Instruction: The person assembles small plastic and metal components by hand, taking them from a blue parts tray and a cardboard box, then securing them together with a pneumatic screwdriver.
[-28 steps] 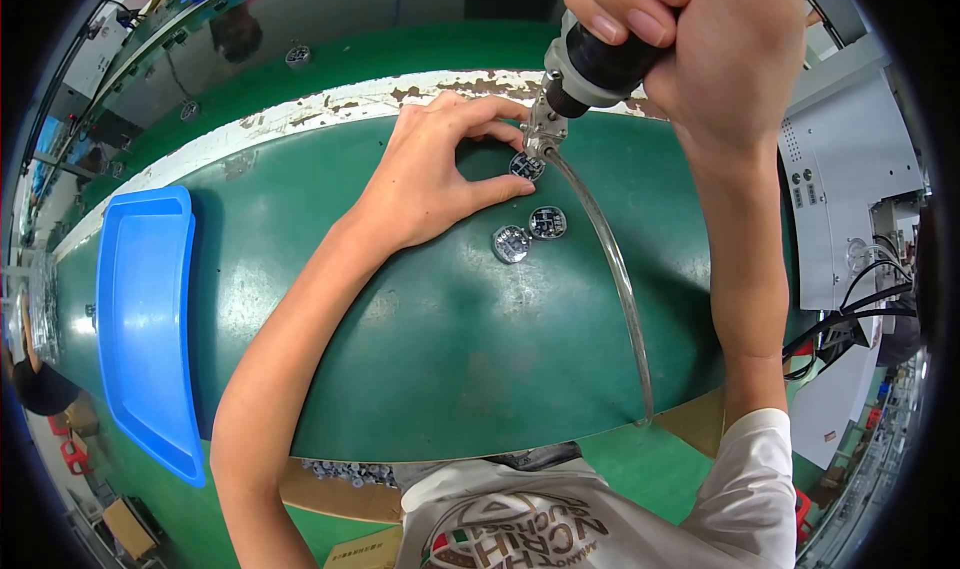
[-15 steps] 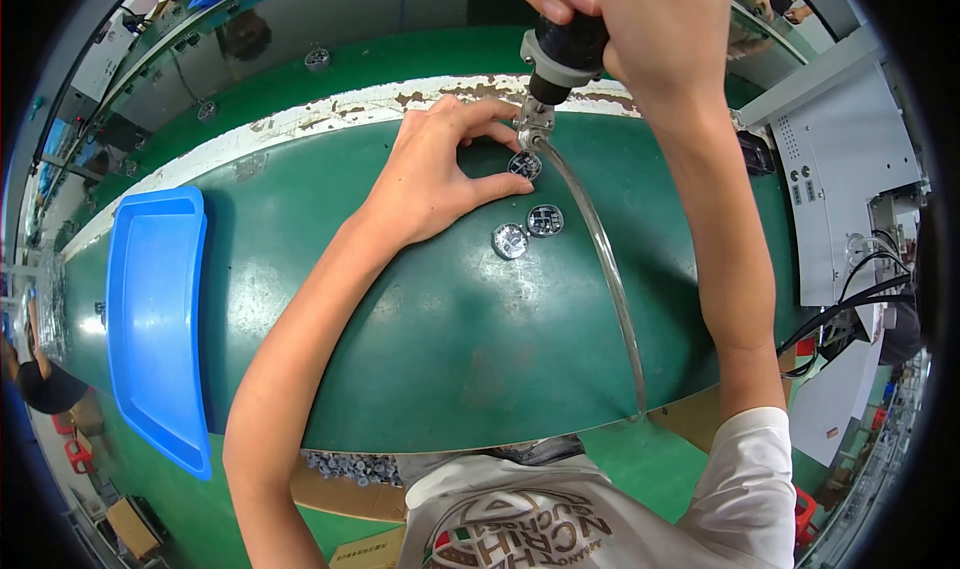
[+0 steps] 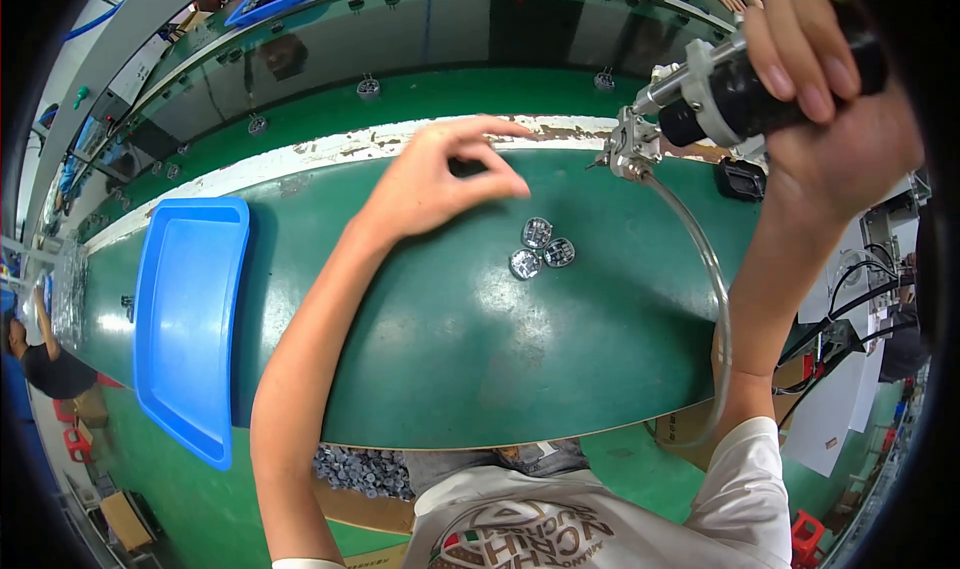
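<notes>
My right hand grips a black powered screwdriver with a metal head, tilted and raised off the table, its tip pointing left. A clear hose hangs from the head down past my right forearm. Just beyond three small round parts, my left hand hovers with thumb and fingers apart, holding nothing. The parts are a far one, a right one and a near one, grouped on the green table. Each looks like a round dark housing with a small circuit inside.
A blue tray lies at the table's left. Beyond the worn white ledge, a dark green belt carries several similar parts. A black object sits at the right, near cables. Below the table edge is a box of small grey pieces.
My left hand has let go of the far round part and drawn slightly away. My right hand has swung the screwdriver to the right, off that part, and tilted it.
</notes>
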`<state>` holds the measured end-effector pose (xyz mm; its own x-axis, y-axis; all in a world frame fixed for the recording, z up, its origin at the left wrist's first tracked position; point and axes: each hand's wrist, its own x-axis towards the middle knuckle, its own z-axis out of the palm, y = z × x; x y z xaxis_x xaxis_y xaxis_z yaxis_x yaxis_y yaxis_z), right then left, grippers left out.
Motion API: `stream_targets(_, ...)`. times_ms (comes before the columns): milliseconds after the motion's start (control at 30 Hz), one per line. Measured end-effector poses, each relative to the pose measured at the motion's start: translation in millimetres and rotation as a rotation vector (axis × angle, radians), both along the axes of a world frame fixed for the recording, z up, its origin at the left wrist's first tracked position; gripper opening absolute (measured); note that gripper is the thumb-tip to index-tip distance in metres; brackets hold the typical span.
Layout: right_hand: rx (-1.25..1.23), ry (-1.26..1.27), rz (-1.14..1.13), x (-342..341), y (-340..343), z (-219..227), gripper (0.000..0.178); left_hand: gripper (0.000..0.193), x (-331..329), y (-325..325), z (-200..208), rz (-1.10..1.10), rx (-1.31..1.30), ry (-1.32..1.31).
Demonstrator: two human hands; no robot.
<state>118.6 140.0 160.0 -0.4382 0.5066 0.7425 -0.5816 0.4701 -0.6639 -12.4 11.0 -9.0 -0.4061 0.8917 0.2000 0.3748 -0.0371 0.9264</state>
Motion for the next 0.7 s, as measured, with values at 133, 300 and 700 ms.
stream_targets(133, -0.137, -0.068, 0.053, 6.8, 5.9, 4.3, 0.029, 0.03, -59.5, -15.3, -3.1, 0.56, -0.012, 0.598)
stream_targets(300, -0.094, -0.16, 0.21, 8.4, 27.3, 2.1, 0.032, 0.043, -111.3, -23.7, -26.1, 1.004, -0.221, 0.806)
stream_targets(700, -0.163, -0.184, 0.353, 7.6, 31.8, -10.2, 0.028, 0.044, -4.0, 19.4, -7.8, 0.504, -0.07, 0.687)
